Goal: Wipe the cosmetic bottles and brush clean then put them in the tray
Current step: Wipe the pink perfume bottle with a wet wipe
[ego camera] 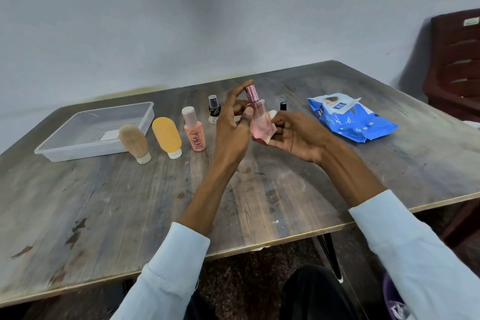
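We're at a scuffed wooden desk [130, 202]; clear plastic tray [65, 148] far left, nothing in it yet. Left hand [233, 132] grips the glossy pink bottle [255, 117] mid-desk; right hand [293, 135] pinches the soft wipe [271, 114] against it. Best rotate the bottle, rubbing all faces, metallic cap included.

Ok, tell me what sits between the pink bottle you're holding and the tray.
The pink bottle is held up in both hands. Between it and the tray stand the small black spray bottle, the peach bottle, the orange tube and the beige tube, which stands against the tray's near-right corner. Carried above them, nothing blocks it.
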